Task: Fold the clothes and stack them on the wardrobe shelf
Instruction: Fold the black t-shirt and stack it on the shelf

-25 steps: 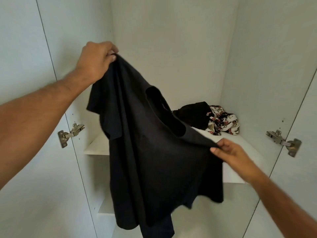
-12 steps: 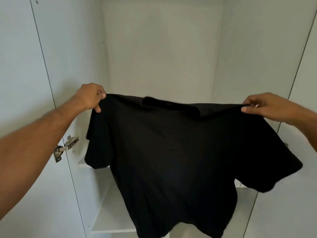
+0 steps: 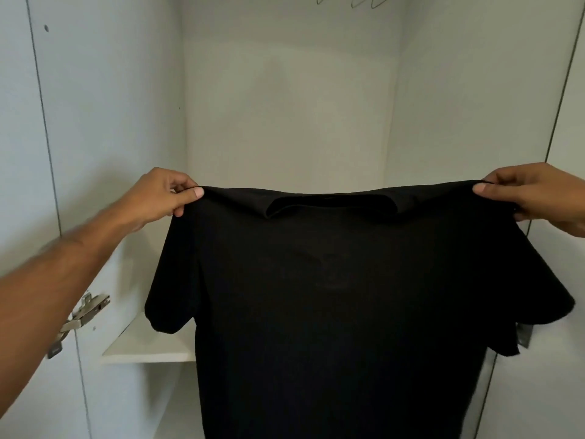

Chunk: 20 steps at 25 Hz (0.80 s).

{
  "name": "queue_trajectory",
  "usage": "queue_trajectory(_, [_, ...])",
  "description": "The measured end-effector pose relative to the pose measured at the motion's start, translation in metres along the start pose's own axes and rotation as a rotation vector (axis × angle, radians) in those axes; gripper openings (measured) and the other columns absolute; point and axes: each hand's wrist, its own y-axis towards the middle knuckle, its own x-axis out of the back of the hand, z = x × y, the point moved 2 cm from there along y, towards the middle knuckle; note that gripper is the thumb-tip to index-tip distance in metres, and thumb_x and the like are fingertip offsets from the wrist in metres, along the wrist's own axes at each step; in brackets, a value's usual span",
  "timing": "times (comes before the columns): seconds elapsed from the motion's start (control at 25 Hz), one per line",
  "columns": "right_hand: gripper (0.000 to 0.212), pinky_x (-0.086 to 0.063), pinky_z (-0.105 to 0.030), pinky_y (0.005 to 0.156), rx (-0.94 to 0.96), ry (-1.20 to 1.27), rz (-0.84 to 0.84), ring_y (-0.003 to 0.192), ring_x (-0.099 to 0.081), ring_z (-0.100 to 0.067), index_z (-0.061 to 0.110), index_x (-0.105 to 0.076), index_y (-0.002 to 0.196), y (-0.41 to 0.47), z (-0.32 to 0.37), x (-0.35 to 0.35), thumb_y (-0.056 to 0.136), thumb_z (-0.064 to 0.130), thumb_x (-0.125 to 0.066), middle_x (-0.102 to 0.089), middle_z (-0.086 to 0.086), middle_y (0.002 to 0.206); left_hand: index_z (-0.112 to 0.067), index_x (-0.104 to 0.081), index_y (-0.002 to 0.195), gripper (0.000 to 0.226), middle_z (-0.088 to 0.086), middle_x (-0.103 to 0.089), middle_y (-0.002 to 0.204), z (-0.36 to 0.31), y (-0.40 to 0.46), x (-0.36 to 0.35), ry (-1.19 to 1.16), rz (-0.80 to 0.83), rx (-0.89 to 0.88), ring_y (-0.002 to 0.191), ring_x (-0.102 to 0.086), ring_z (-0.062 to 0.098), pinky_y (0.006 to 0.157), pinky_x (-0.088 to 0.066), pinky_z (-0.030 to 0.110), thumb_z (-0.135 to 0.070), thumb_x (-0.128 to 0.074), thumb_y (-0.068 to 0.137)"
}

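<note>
from the head view, the black shirt [image 3: 332,296] is now stretched wide and flat between both hands, where a second ago it hung bunched and slanted from the left hand alone while the right reached for its lower edge; half a second ago it was already opening out, and since then it has come up a little higher and squarer, the collar sagging in the middle. that tells me the shaking-out is about done and the real folding can start (i'd guess the sleeves go in first), though nothing has been folded or stacked yet. the left hand [image 3: 164,193] pinches the left shoulder seam, thumb on the near side of the cloth and fingers curled behind it, arm reaching forward and slightly up from the lower left. the right hand [image 3: 531,198] does the same at the right shoulder, thumb tip showing on the fabric, its wrist running off the frame edge. the shirt hangs in the air in front of the open wardrobe, its body covering most of the shelf [image 3: 152,343]; only the shelf's left corner shows, so whatever lies on it is hidden. a hinge [image 3: 84,315] shows by the left forearm.
</note>
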Motion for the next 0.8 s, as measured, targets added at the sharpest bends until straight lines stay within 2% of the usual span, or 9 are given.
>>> queue_trajectory(0.12, [0.044,-0.053,-0.017,0.054,0.067,0.124,-0.056,0.061,-0.070,-0.009,0.021,-0.076,0.089,0.022,-0.003,0.016,0.070,0.061,-0.075,-0.074,-0.001,0.074,-0.022,-0.073,0.081,0.018,-0.001,-0.062,0.056,0.002,0.022,-0.002,-0.121,0.064,0.030,0.047,-0.055,0.009,0.047,-0.044,0.018,-0.033,-0.064,0.093])
queue_trajectory(0.2, [0.041,-0.053,-0.020,0.053,0.047,0.120,-0.115,0.059,-0.067,-0.011,0.020,-0.075,0.087,0.045,-0.008,0.018,0.074,0.059,-0.075,-0.073,-0.004,0.073,-0.018,-0.071,0.083,0.019,0.001,-0.065,0.062,0.003,0.054,-0.019,-0.155,0.079,0.081,0.049,-0.062,0.009,0.045,-0.047,0.016,-0.031,-0.063,0.095])
queue_trajectory(0.32, [0.025,-0.049,-0.027,0.059,-0.055,-0.029,-0.228,0.074,-0.061,-0.020,0.012,-0.070,0.089,0.090,-0.016,0.007,0.092,0.037,-0.069,-0.068,-0.015,0.092,-0.003,-0.060,0.094,0.019,0.015,-0.064,0.078,-0.013,0.116,-0.079,-0.199,0.103,0.175,0.051,-0.069,0.013,0.050,-0.056,0.020,-0.021,-0.055,0.100])
queue_trajectory(0.4, [0.021,-0.053,-0.027,0.050,-0.058,-0.011,-0.381,0.091,-0.060,-0.025,0.006,-0.065,0.099,0.117,-0.007,0.022,0.096,0.026,-0.065,-0.060,-0.016,0.103,-0.003,-0.055,0.091,0.018,0.016,-0.058,0.078,-0.043,0.165,-0.117,-0.296,0.091,0.147,0.047,-0.067,0.011,0.055,-0.057,0.021,-0.016,-0.050,0.103])
queue_trajectory(0.48, [0.019,-0.059,-0.023,0.050,0.082,0.104,-0.603,0.102,-0.063,-0.027,0.009,-0.062,0.108,0.135,0.022,0.056,0.098,0.025,-0.062,-0.056,-0.012,0.108,-0.011,-0.052,0.080,0.023,0.010,-0.054,0.080,-0.082,0.215,-0.122,-0.449,-0.037,0.023,0.047,-0.065,0.010,0.055,-0.057,0.019,-0.014,-0.049,0.103])
queue_trajectory(0.6, [0.033,-0.061,-0.023,0.062,0.377,0.034,-0.986,0.090,-0.070,-0.012,0.016,-0.063,0.112,0.128,0.084,0.096,0.094,0.041,-0.052,-0.063,-0.003,0.112,-0.020,-0.049,0.079,0.025,0.003,-0.054,0.080,-0.130,0.275,-0.083,-0.677,-0.263,-0.160,0.050,-0.067,0.006,0.056,-0.057,0.018,-0.015,-0.047,0.103])
queue_trajectory(0.68, [0.047,-0.059,-0.022,0.065,0.510,0.001,-1.084,0.088,-0.070,-0.014,0.008,-0.062,0.114,0.118,0.104,0.093,0.090,0.046,-0.049,-0.067,-0.010,0.115,-0.023,-0.048,0.083,0.022,0.000,-0.057,0.084,-0.132,0.296,-0.064,-0.775,-0.305,-0.228,0.056,-0.069,0.004,0.061,-0.058,0.020,-0.018,-0.045,0.104])
queue_trajectory(0.76, [0.056,-0.058,-0.028,0.070,0.562,-0.023,-1.089,0.093,-0.068,-0.021,0.001,-0.060,0.118,0.106,0.117,0.071,0.089,0.048,-0.051,-0.066,-0.015,0.115,-0.021,-0.050,0.083,0.021,0.002,-0.059,0.084,-0.108,0.307,-0.063,-0.802,-0.286,-0.241,0.059,-0.071,0.006,0.066,-0.060,0.023,-0.018,-0.047,0.103])
queue_trajectory(0.8, [0.054,-0.058,-0.032,0.073,0.567,-0.033,-1.076,0.093,-0.068,-0.021,0.004,-0.061,0.117,0.097,0.123,0.056,0.089,0.050,-0.052,-0.068,-0.014,0.114,-0.020,-0.052,0.081,0.022,0.003,-0.061,0.081,-0.089,0.308,-0.069,-0.789,-0.255,-0.226,0.060,-0.072,0.007,0.068,-0.060,0.023,-0.016,-0.048,0.103])
